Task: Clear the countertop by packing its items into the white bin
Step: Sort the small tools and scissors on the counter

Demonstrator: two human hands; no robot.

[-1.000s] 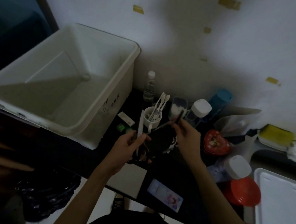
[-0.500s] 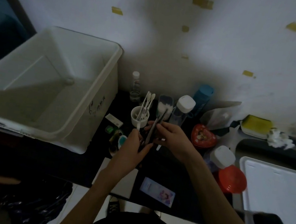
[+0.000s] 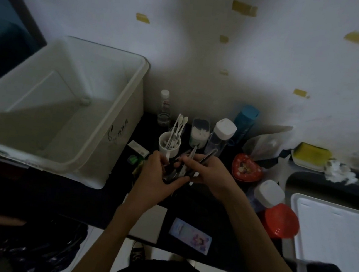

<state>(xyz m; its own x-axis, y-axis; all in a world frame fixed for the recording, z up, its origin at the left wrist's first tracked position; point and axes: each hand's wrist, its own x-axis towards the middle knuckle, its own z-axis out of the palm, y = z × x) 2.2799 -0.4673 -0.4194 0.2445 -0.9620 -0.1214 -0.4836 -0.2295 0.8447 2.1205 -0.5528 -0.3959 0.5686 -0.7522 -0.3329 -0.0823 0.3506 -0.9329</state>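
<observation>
Your left hand [image 3: 157, 178] is curled round a bundle of slim dark implements [image 3: 177, 172], thumb closed across the lower end. Your right hand [image 3: 210, 174] pinches the upper part of the same bundle, fingers bent over it. What the implements are cannot be made out in this light; they appear thin and metallic. Their long axis runs from lower left at your left palm to upper right, tips fanning toward the wall just past your right fingers.

The bundle is held above the dark countertop [image 3: 199, 207], just in front of the white cup [image 3: 169, 148], which stands upright with toothbrushes [image 3: 178, 126] leaning in it. Behind the cup stand a clear bottle [image 3: 164, 108], a cotton-swab jar [image 3: 200, 133], a white-capped bottle [image 3: 221, 134] and a blue bottle [image 3: 244, 121].

The white bin [image 3: 115, 127] sits to the left, well apart from the bundle; its visible interior holds nothing. A red heart-shaped tin [image 3: 247, 171] lies to the right of your hands.
</observation>
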